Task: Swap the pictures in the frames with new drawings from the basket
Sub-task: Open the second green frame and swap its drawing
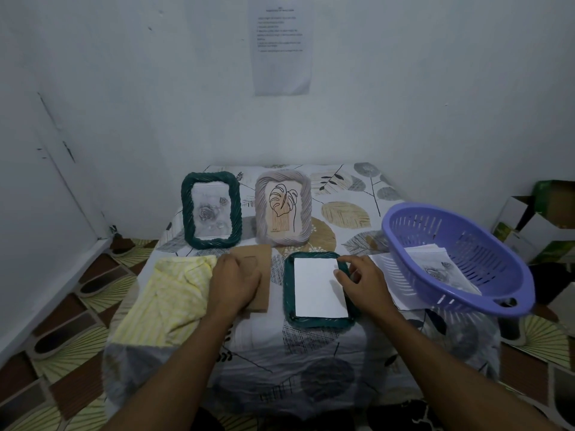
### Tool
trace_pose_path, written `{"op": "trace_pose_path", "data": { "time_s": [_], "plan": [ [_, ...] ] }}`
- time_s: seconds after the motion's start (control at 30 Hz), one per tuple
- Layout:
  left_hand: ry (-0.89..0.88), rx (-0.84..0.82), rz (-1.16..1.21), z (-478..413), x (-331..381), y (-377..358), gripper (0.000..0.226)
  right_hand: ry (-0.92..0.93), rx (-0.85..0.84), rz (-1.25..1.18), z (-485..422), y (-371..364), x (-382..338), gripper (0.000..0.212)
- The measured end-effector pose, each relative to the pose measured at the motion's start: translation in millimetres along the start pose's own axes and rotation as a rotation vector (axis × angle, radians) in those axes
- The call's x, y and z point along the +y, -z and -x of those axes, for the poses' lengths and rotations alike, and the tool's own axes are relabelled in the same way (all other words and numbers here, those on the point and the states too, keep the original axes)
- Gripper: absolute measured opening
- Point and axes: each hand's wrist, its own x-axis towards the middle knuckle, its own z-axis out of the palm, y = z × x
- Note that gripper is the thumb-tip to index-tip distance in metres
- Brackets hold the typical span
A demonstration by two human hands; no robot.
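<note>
Spread right grip (357, 283) could skew the white sheet (317, 289) inside the face-down frame (320, 322); left grip's (233, 284) hold on the backing (252, 255) is unclear.

Head view faces forward-down, seemingly near table (311, 362).

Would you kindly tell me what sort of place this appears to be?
Probably a corner of a home room used as a work spot: a small cloth-covered table pushed against plain white walls, a printed sheet taped above it, and cardboard boxes piled at the right.
</note>
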Motion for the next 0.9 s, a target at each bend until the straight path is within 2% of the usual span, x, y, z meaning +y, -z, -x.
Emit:
{"op": "trace_pose_path", "data": {
  "time_s": [0.13,0.2,0.33,0.4,0.5,0.67,0.9],
  "plan": [
    [-0.042,0.020,0.105,-2.7,26.1,5.4,0.036,0.047,0.018,-0.019,-6.3,4.8,-16.3,0.023],
    [-0.050,-0.006,0.175,-1.3,40.9,-0.9,0.038,0.037,0.016,-0.128,-11.8,10.4,-33.2,0.017],
    [-0.087,-0.035,0.206,9.4,63.8,-20.8,0.043,-0.143,-0.108,-0.411,-21.7,20.2,-58.3,0.008],
    [-0.112,-0.054,0.223,17.1,72.3,-27.8,0.045,-0.221,-0.122,-0.504,-23.4,23.4,-58.5,0.011],
    [-0.155,-0.072,0.265,26.0,81.6,-34.9,0.046,-0.315,-0.121,-0.538,-24.4,28.4,-54.5,0.018],
    [-0.132,-0.114,0.386,19.8,82.6,-30.7,0.029,-0.363,-0.111,-0.574,-28.2,40.6,-46.5,0.012],
    [-0.163,-0.194,0.363,9.6,67.9,-30.7,0.036,-0.375,-0.119,-0.528,-29.1,36.1,-36.2,0.029]
  ]
}}
